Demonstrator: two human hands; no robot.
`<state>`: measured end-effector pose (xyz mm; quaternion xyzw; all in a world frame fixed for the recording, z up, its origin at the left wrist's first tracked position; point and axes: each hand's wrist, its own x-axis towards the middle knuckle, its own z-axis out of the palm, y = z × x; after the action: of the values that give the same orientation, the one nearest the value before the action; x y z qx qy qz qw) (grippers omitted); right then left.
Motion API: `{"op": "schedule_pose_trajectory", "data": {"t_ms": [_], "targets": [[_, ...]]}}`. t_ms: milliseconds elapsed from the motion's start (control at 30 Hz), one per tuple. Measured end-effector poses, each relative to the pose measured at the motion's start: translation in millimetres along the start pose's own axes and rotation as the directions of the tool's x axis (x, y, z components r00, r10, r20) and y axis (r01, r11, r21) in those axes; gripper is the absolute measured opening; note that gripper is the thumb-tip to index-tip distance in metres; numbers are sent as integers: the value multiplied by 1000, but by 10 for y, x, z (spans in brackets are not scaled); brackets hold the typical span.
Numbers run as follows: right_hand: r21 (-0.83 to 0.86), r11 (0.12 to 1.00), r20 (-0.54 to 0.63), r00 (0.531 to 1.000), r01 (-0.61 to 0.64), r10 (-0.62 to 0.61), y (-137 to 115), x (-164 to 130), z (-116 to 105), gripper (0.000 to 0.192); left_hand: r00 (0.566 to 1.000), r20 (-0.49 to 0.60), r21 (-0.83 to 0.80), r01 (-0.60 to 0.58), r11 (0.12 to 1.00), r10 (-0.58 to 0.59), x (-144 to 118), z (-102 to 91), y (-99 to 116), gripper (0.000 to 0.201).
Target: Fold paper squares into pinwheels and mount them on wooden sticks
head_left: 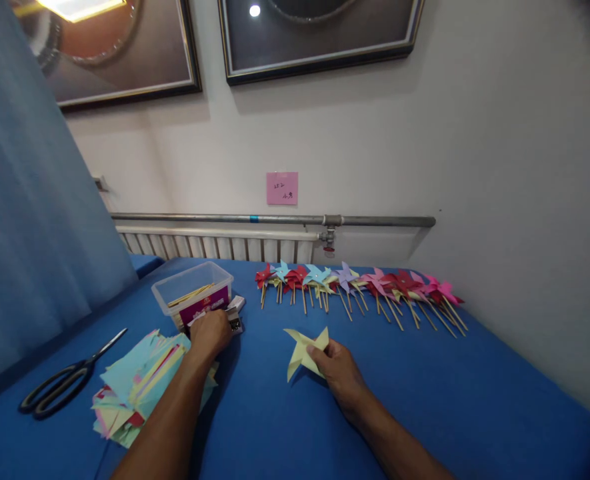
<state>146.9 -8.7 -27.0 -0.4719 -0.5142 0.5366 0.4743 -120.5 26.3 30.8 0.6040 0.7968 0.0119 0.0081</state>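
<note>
My right hand (342, 373) pinches a pale yellow paper pinwheel (302, 353) between thumb and fingers, above the blue-covered table. No stick shows on this pinwheel. My left hand (212, 331) is curled at a small open box (235, 323) holding tiny dark items; its fingertips are hidden, and I cannot make out what they hold. Just behind it stands a clear plastic tub (192, 279) with a purple label and several thin wooden sticks (191, 295) inside. Beside my left forearm lies a loose pile of coloured paper pieces (147, 380), partly covered by the arm.
Black-handled scissors (69, 380) lie at the left, blades partly open. Finished pinwheels on sticks (345, 280) form a row along the table's back edge. Behind are a radiator (215, 243), a metal pipe (289, 219) and a wall. A blue curtain (35, 200) hangs at the left.
</note>
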Motion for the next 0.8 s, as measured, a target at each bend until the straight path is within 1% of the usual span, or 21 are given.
{"op": "schedule_pose_trajectory", "data": {"t_ms": [133, 300, 367, 467, 567, 700, 800], "targets": [[39, 999, -2, 1000, -13, 13, 3, 7, 2, 50, 1000, -10, -1, -1, 1000, 1, -1, -3, -4, 36], [-3, 1000, -22, 1000, -14, 14, 46, 34, -13, 52, 1000, 22, 6, 8, 1000, -8, -27, -55, -16, 33], [7, 1000, -12, 1000, -8, 8, 59, 38, -15, 53, 999, 39, 9, -1, 1000, 0, -33, -57, -13, 33], [43, 999, 2, 1000, -5, 5, 64, 38, -9, 53, 999, 35, 15, -27, 1000, 26, -38, -47, 0, 37], [56, 998, 7, 1000, -7, 7, 57, 33, -5, 52, 1000, 23, -3, -3, 1000, 3, -39, -47, 13, 38], [45, 999, 12, 1000, -8, 7, 54, 30, -12, 50, 999, 8, -33, 38, 999, -38, -23, -60, 11, 45], [28, 1000, 12, 1000, -7, 6, 61, 34, -17, 50, 999, 39, -36, 20, 999, -18, -10, -50, -6, 37]]}}
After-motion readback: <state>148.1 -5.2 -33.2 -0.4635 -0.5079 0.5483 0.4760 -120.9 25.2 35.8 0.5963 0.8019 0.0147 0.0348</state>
